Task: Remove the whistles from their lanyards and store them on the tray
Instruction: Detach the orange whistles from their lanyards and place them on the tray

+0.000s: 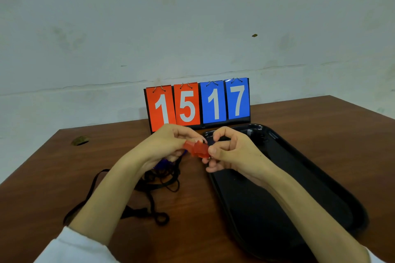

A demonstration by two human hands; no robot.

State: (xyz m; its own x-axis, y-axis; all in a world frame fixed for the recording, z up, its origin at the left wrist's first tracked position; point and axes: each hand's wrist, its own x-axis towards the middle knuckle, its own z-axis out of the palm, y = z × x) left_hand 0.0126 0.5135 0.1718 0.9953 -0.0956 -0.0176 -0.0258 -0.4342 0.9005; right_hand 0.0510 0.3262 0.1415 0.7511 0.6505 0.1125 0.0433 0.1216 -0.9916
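A translucent red whistle (197, 150) is held above the table between both hands. My left hand (168, 145) grips its left end. My right hand (229, 151) pinches its right end with fingertips, right at the near-left rim of the black tray (320, 177). Black lanyards (154, 186) lie tangled on the table under my left wrist. A blue whistle (162, 164) peeks out beneath my left hand, mostly hidden. Whether the red whistle is still tied to a lanyard I cannot tell.
A flip scoreboard (197, 103) reading 15 and 17 stands at the back of the brown table (299, 117), just behind the hands. A round cable hole (80, 140) is at the table's far left. A wall rises behind.
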